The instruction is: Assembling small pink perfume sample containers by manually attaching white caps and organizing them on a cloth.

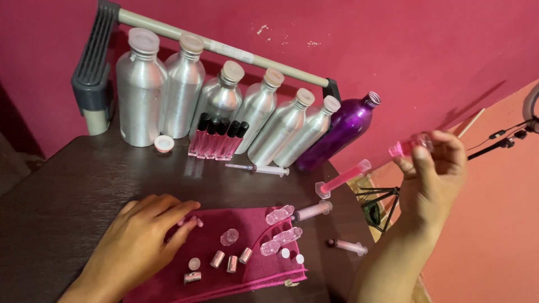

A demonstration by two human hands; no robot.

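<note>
While our right hand (435, 168) pinches a pink syringe (359, 171) aloft, our loose-fingered left hand (140, 241) could scatter vials (229, 237) on the cloth (247, 280).

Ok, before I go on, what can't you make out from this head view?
- Right hand: its fingers hide most of the small pink item it holds.
- Left hand: its fingertips cover whatever they touch on the magenta cloth.
- Silver bottles: contents hidden by opaque walls.
- Small caps on the cloth: too small to tell apart.

Two bare forearms, left hand (137, 238) and right hand (435, 174), sleeveless, ringless.
</note>
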